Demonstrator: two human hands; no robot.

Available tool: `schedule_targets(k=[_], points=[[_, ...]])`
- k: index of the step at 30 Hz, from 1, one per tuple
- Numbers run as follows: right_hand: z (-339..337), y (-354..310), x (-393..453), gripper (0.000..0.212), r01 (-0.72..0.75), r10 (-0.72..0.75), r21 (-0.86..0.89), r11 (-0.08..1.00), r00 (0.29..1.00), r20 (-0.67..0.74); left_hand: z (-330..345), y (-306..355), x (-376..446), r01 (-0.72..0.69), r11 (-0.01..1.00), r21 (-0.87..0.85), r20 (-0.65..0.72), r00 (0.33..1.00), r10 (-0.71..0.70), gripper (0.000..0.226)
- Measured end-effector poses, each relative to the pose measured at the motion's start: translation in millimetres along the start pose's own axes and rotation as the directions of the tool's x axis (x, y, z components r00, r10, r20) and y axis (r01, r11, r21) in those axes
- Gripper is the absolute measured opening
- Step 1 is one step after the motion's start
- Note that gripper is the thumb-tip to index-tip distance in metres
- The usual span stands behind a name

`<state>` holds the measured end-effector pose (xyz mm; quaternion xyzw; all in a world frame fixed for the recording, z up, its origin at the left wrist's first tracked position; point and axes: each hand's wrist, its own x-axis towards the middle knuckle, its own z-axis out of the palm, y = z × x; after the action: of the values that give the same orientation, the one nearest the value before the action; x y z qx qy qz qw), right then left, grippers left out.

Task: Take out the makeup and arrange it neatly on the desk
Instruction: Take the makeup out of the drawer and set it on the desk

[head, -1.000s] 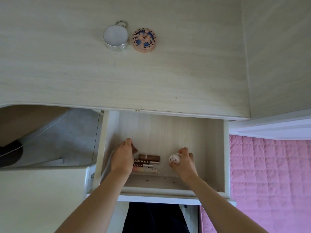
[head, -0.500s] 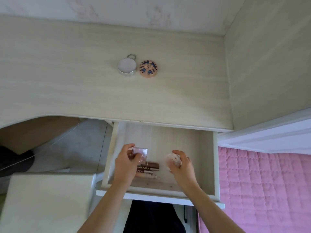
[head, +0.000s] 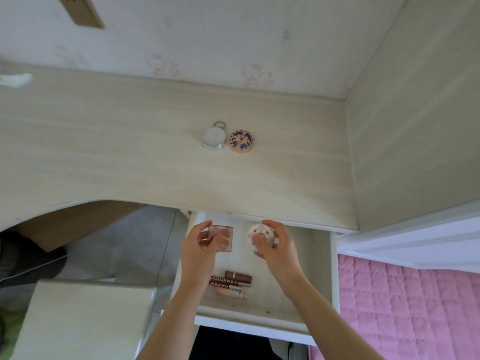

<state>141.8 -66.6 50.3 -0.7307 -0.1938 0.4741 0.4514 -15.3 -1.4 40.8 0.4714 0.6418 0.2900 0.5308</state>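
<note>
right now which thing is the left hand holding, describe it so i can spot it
Look at the open drawer under the desk. Above its far end the left hand holds a flat square pink palette. The right hand's item is round and white, and the items left in the drawer are slim tubes.

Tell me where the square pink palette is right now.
Head view, lower centre: the square pink palette is held in the left hand above the open drawer, left of the round white compact.

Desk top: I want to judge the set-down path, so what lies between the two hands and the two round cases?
Head view: only bare desk between the left hand, right hand and the round cases.
</note>
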Motion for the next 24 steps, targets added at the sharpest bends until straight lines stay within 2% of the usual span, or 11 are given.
schedule_targets(k=[4,9,13,19,24], points=[[15,-24,27,0.034,0.034,-0.036,-0.031,0.999,0.998,-0.044,-3,20,37,-0.022,0.999,0.041,-0.011,1.0,0.022,0.033],[36,-48,69,0.04,0.048,-0.065,-0.173,0.984,0.993,-0.097,-2,39,82,-0.004,0.998,0.065,0.003,1.0,0.004,0.033],[50,-61,96,0.042,0.026,-0.056,-0.229,0.973,0.99,-0.126,1,48,112,-0.044,0.984,0.176,-0.019,0.999,0.048,0.032],[67,-65,121,0.042,0.03,-0.058,-0.284,0.958,0.994,-0.091,7,54,138,-0.063,0.96,0.275,0.015,0.998,0.062,0.031],[74,-62,128,0.039,0.006,-0.033,-0.28,0.96,0.995,-0.091,8,49,144,-0.038,0.962,0.272,0.003,0.999,0.039,0.03]])
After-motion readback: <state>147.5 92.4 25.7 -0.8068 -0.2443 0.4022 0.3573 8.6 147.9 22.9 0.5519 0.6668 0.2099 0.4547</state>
